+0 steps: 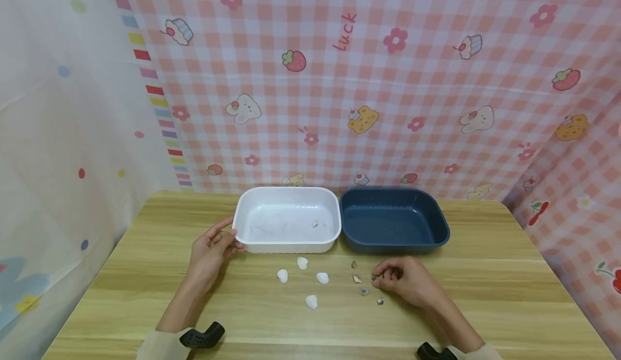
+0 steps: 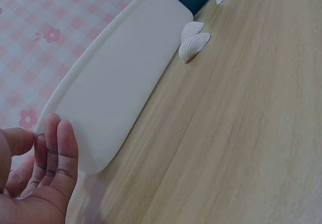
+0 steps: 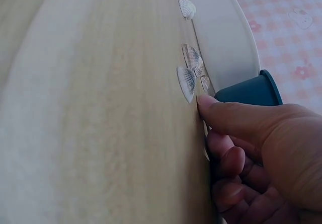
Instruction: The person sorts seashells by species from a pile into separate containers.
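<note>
At the left end of the white basin [image 1: 291, 248], my left hand [image 1: 212, 252] holds the rim, its thumb at the edge and the other fingers against the outer wall. The left wrist view shows this hand [image 2: 43, 168] at the basin's corner. My right hand [image 1: 409, 282] is low over the table, thumb and forefinger pinching a small dark seashell [image 1: 373, 278]. From the right wrist, the thumb and curled fingers of that hand [image 3: 256, 148] mostly hide this shell. Several patterned seashells [image 1: 364, 291] lie just left of it, and one more [image 1: 380, 301] is nearer the front.
A dark blue basin [image 1: 395, 248] stands against the white one's right side. Several white seashells [image 1: 312, 302] lie on the wooden table [image 1: 271, 327] before the white basin. Inside that basin is a small shell [image 1: 315, 223]. A checked pink cloth [image 1: 310, 90] hangs behind.
</note>
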Available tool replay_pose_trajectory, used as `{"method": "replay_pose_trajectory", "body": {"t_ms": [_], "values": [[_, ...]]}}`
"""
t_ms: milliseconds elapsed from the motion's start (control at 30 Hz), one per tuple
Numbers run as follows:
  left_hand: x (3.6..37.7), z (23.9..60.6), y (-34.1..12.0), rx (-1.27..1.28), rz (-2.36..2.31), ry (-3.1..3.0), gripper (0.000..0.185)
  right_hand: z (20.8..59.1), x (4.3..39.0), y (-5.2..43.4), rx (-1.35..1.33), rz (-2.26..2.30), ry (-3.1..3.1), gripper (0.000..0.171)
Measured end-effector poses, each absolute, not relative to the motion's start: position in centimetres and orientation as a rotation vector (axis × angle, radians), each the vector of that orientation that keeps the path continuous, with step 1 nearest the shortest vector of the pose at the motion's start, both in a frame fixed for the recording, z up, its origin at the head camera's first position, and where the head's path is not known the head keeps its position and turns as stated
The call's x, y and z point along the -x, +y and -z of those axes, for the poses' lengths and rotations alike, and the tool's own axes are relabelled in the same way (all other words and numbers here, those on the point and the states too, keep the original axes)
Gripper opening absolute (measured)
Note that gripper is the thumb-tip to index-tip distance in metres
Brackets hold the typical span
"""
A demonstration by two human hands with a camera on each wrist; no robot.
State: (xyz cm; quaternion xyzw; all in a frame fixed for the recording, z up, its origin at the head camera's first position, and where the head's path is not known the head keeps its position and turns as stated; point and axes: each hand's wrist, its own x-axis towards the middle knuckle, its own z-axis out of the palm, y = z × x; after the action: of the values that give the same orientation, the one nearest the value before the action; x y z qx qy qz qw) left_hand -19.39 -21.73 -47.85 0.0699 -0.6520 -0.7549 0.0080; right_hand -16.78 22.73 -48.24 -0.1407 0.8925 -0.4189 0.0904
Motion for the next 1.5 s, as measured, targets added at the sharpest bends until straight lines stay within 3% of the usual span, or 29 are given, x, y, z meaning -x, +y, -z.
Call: {"method": "replay_pose_trajectory", "body": {"t_ms": [500,1500], "values": [[19.3,47.8,-21.7,-0.228,2.350,-2.042,0.044,47.5,16.5,22.5,0.512,1.211,2.698,0.010],[19.4,47.9,-21.7,-0.249,2.340,-2.059,0.042,41.9,17.7,17.8,0.711,1.300,2.829,0.008]]}}
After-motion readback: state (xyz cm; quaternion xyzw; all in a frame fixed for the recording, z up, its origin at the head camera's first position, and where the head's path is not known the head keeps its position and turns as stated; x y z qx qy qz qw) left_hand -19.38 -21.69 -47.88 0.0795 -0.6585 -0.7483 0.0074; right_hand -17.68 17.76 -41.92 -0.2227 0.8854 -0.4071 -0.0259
